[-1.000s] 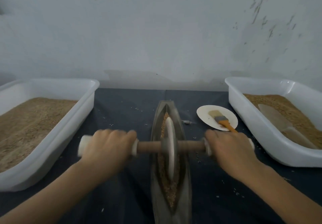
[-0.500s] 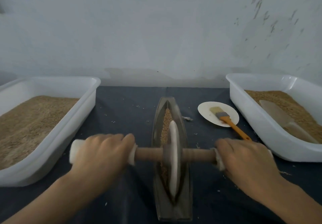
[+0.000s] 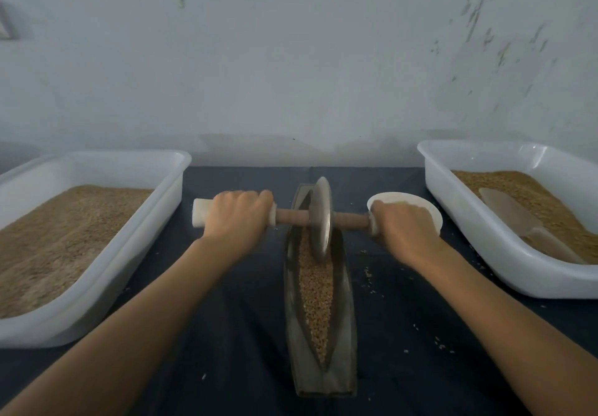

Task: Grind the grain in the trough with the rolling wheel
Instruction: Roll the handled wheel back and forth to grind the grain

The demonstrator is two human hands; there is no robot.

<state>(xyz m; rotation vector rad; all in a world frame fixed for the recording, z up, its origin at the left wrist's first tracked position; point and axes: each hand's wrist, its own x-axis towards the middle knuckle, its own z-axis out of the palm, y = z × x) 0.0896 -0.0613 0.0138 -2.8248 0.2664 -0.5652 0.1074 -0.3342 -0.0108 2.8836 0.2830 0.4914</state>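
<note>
1. Near end of trough (image 3: 320, 380): bare now, wheel gone from here since half a second ago; grain (image 3: 315, 299) lying exposed in the groove, mostly whole-looking kernels.
2. Dark desk (image 3: 226, 334) around it: dotted with stray kernels either side.
3. Mid-reach: both forearms stretched well forward, much straighter than a second ago.
4. Left hand (image 3: 238, 218): fingers curled tight round the white grip of the axle (image 3: 293, 216), pressed together, knuckles up.
5. Right hand (image 3: 404, 226): fingers wrapped round the other grip the same way, now covering part of the small white plate (image 3: 430, 211); brush seen there earlier now hidden.
6. Wheel (image 3: 321, 218): rolled from the near half up to the far end of the trough, upright, rim sitting in the groove on the grain.
7. Meaning: forward stroke about spent; likely next a pull back toward the body. Many passes probably left.
8. Flanks and beyond: left tub (image 3: 155, 221) and right tub (image 3: 453, 221) of grain unmoved, scoop (image 3: 517, 218) lying in the right one, wall behind.
</note>
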